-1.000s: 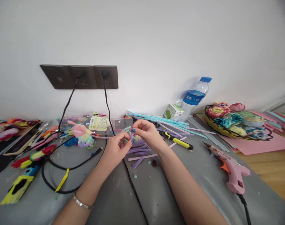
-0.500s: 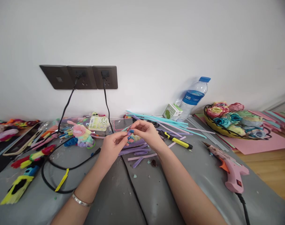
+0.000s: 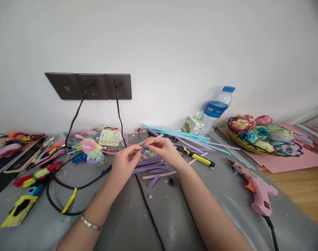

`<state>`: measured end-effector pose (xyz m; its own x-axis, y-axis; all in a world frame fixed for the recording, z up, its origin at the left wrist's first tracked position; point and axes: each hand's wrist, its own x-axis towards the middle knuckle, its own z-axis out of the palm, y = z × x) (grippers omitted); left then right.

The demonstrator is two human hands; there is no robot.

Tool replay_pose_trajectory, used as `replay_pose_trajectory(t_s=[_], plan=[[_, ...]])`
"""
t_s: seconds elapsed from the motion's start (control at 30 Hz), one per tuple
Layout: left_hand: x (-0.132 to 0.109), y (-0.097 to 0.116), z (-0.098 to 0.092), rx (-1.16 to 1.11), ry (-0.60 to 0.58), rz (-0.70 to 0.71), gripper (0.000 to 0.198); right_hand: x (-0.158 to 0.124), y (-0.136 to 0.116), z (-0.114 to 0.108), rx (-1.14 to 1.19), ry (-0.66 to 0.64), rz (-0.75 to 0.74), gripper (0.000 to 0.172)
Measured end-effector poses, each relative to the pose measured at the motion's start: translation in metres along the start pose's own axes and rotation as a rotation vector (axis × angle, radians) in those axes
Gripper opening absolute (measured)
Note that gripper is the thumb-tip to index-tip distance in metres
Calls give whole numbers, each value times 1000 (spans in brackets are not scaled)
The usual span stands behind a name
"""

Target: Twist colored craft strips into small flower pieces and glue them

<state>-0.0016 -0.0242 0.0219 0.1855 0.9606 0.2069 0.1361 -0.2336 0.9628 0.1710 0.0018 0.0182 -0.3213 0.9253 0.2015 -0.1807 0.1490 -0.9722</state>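
In the middle of the view my left hand (image 3: 127,164) and my right hand (image 3: 162,150) meet fingertip to fingertip above the table. Both pinch a short piece of pipe cleaner (image 3: 142,147), mostly covered by the fingers. Just beneath and behind them lie purple pipe cleaners (image 3: 150,168) on the grey tabletop (image 3: 171,216). Turquoise pipe cleaners (image 3: 179,133) stretch behind my right hand. Beside my right wrist rests a yellow-and-black cutter (image 3: 198,158). A pastel fuzzy flower figure (image 3: 92,150) stands left of my left hand.
On the right lies a pink hot glue gun (image 3: 258,188). Behind it are a basket of flowers (image 3: 260,134) on pink paper, a water bottle (image 3: 216,108) and a small green-white box (image 3: 192,124). A black cable (image 3: 50,188) loops at left; another passes below my hands.
My fingertips have drawn closer together, and the purple bit between them shows less than before. My hands have otherwise barely moved; the things on the table lie as they were.
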Motion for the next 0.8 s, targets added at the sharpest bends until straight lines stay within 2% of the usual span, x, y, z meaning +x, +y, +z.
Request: replay_pose_trajectory(t_s=[0.13, 0.3, 0.43, 0.5, 0.6, 0.8], plan=[[1, 0, -3, 66, -52, 23, 17, -2, -4, -3, -23, -52, 39, 19], [1, 4, -9, 80, -197, 20, 19, -5, -5, -10, 38, -184, 74, 16], [2, 6, -13, 73, -314, 31, 20, -6, -4, -13, 145, -255, 192, 16], [3, 7, -14, 63, -326, 34, 21, -6, -3, -11, 192, -234, 254, 18], [4, 6, -14, 45, -320, 26, 20, -6, -2, -6, 276, -187, 271, 23], [2, 4, -10, 8, -326, 32, 19, -7, 2, -4, 449, -264, 295, 22]])
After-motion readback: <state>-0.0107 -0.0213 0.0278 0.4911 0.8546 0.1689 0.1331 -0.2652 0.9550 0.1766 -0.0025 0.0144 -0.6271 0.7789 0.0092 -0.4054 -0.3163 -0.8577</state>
